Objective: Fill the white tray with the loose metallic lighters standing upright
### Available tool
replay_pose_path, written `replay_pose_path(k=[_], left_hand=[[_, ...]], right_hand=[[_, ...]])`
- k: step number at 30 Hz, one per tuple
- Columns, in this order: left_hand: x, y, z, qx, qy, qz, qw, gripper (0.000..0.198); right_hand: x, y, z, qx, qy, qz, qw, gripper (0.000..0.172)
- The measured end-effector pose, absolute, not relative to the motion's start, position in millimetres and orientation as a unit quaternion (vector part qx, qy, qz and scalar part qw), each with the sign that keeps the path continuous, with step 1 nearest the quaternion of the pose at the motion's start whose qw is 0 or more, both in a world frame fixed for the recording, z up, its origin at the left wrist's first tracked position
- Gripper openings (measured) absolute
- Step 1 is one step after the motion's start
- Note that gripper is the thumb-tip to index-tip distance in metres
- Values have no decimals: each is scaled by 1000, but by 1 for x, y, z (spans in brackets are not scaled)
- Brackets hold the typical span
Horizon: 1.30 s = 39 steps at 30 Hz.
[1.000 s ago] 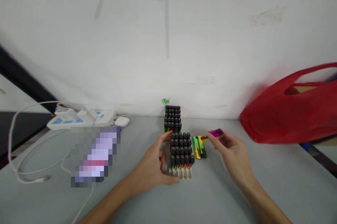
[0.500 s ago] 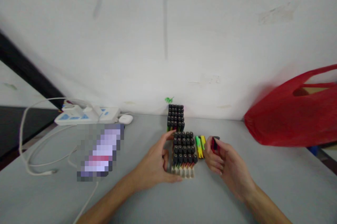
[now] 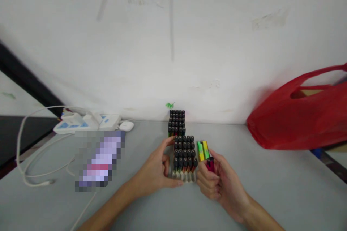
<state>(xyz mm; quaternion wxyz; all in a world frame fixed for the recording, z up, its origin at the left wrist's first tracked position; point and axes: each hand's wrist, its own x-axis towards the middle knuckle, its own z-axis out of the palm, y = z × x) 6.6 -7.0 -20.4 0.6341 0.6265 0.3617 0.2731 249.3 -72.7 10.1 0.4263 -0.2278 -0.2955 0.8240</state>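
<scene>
My left hand (image 3: 154, 169) grips a pale tray (image 3: 187, 177) from its left side, its thumb along the near edge and its fingers at the far left corner. Rows of lighters (image 3: 184, 153) with black tops and coloured bodies stand upright in this tray; bare slots show at the near end. Between the fingers of my right hand (image 3: 214, 180) is a dark pink lighter (image 3: 210, 165), black top up, just right of the tray. Beyond that hand, green and yellow lighters (image 3: 202, 150) lie on the grey table. A second block of black-topped lighters (image 3: 177, 122) stands behind the tray.
A red bag (image 3: 295, 122) sits at the right. On the left are a white power strip (image 3: 105, 122) with plugs, a white cable (image 3: 20, 144), a small white case (image 3: 126, 126) and a phone (image 3: 104, 158), which is blurred out. A white wall (image 3: 211, 61) rises behind the table.
My right hand has come left and nearer with the pink lighter, which is now upright near the tray's front right corner. My left hand keeps its hold; the view has shifted slightly.
</scene>
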Motion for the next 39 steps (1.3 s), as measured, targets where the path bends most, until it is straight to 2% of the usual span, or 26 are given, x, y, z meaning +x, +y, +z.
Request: replay_pose_path(k=[3,13,19,24,35,39], left_hand=[[8,-8,-16,653,398,257,590,129],[8,-9,-16,662,403,256,578,130],[10,-11,-14,663,415,267,563,111],[12,-10,-14,645,422,277,574,107],[11,-9,-16,614,422,282,605,115],[12,-9,-14,617,429,285,595,112]], right_hand=[[246,-74,7,-231,-291,821,432,66],[244,-74,6,-224,-287,804,470,64],[246,-73,7,-237,-282,799,474,65],[246,-73,7,-239,-278,800,475,64],[247,-73,9,-252,-279,798,472,66],[247,-73,9,-252,-274,801,468,66]])
